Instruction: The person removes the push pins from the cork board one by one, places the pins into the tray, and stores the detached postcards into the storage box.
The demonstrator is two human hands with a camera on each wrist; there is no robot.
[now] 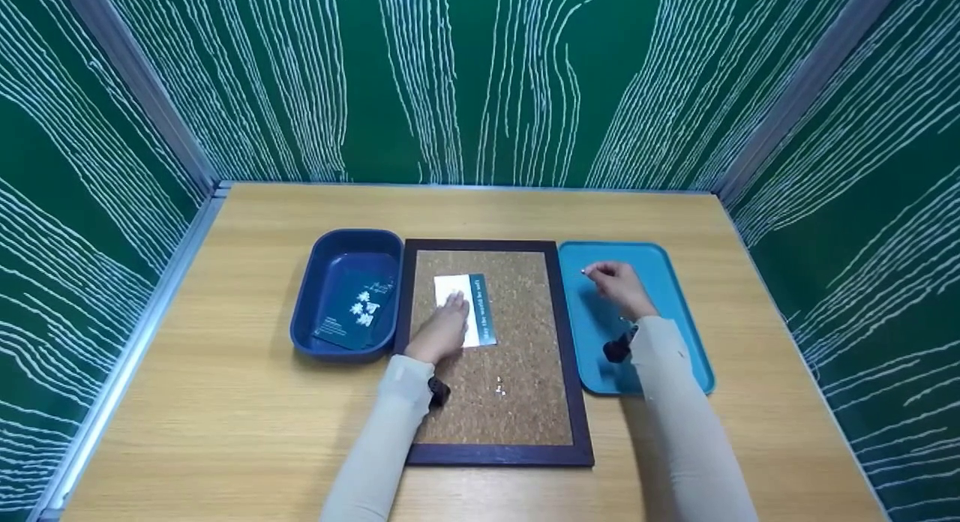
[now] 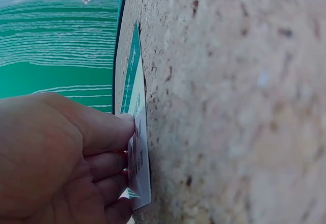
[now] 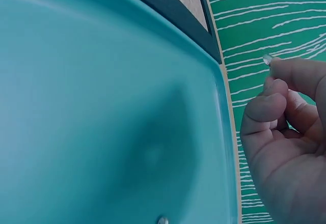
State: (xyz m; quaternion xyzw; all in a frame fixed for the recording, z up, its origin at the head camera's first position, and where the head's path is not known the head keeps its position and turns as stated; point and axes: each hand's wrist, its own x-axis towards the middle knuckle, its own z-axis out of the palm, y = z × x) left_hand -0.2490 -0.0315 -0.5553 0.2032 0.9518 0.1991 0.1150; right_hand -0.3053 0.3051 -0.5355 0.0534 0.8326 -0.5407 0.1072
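Note:
A white and green card [image 1: 483,312] with printed text lies on the framed corkboard [image 1: 517,297], in its upper left part. My left hand [image 1: 444,328] rests on the card from the near side, fingers pressing it to the cork. In the left wrist view, the thumb [image 2: 114,130] and fingertips touch the card's printed face. Over the blue tray [image 1: 675,334], my right hand [image 1: 619,286] is raised and pinches a small clear push pin [image 3: 267,59] between thumb and forefinger. Several tiny pins [image 1: 500,388] lie on the lower cork.
Left of the board stands a dark blue bin [image 1: 304,319] holding dark green cards [image 1: 352,312] with white print. One more small pin [image 3: 163,220] lies in the blue tray. Green walls with white lines [image 1: 510,79] enclose the wooden table [image 1: 225,372].

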